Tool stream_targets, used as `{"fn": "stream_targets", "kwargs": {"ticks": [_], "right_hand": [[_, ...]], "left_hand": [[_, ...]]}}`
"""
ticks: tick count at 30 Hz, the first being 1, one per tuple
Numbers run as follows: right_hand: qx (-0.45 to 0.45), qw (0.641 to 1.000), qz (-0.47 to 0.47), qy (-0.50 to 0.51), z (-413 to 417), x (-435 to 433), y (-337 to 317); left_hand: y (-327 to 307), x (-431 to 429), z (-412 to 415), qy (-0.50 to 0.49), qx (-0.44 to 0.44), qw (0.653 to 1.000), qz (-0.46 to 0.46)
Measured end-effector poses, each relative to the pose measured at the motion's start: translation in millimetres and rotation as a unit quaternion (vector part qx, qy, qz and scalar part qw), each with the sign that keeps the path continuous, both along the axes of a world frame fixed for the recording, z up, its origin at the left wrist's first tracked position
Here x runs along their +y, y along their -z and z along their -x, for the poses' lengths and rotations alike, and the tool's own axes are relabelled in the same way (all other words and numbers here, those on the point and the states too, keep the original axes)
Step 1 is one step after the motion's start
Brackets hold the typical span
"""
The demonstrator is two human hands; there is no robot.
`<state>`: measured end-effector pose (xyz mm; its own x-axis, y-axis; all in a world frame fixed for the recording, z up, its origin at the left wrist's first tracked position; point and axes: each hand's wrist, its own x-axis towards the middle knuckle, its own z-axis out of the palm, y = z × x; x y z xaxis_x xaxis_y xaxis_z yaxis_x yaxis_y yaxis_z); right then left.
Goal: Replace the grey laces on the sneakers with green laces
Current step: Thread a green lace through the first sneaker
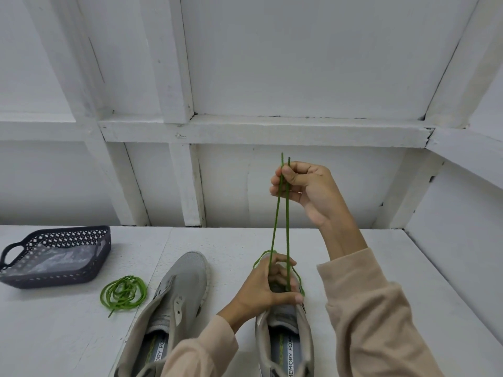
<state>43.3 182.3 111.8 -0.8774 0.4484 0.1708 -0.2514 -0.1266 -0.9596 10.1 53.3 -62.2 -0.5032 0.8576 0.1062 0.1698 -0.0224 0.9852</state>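
Two grey sneakers stand on the white table. The left sneaker (179,289) has no lace in it. My left hand (265,287) grips the front of the right sneaker (285,338) and covers its eyelets. A green lace (281,219) rises from that shoe in two taut strands. My right hand (302,186) pinches both strand ends high above the shoe, and the tips stick up past my fingers. A second green lace (123,292) lies coiled on the table, left of the left sneaker.
A dark perforated basket (54,257) with clear plastic inside sits at the left of the table (381,268). A white framed wall (261,131) closes the back and right side.
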Motion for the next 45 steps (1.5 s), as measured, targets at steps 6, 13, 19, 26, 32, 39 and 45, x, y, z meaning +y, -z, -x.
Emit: {"fn": "stream_targets", "kwargs": {"ticks": [6, 13, 19, 26, 32, 39, 45], "right_hand": [[0.013, 0.999, 0.030, -0.034, -6.2, 4.8, 2.5], [-0.028, 0.997, -0.052, -0.057, -13.9, 14.6, 10.9], [-0.142, 0.976, -0.162, -0.033, -9.6, 9.4, 44.3], [-0.298, 0.837, -0.404, -0.217, -20.5, 5.6, 110.0], [-0.305, 0.848, -0.395, -0.178, -27.2, -1.3, 144.6], [-0.285, 0.900, -0.259, -0.202, -34.2, -3.6, 151.0], [-0.302, 0.925, -0.147, -0.177, -36.6, -8.0, 155.5]], "left_hand": [[4.7, -1.1, 0.8, -0.023, 0.018, 0.999, 0.029], [8.7, -25.7, -7.5, -0.075, 0.037, 0.996, -0.024], [18.4, -30.0, -23.7, -0.138, 0.007, 0.989, -0.057], [19.4, -30.4, -36.8, -0.256, 0.031, 0.963, -0.078], [22.0, -27.8, -42.4, -0.313, 0.033, 0.944, -0.095], [24.9, -25.9, -45.2, -0.355, 0.012, 0.930, -0.098], [22.3, -23.0, -48.8, -0.376, -0.015, 0.921, -0.103]]}}
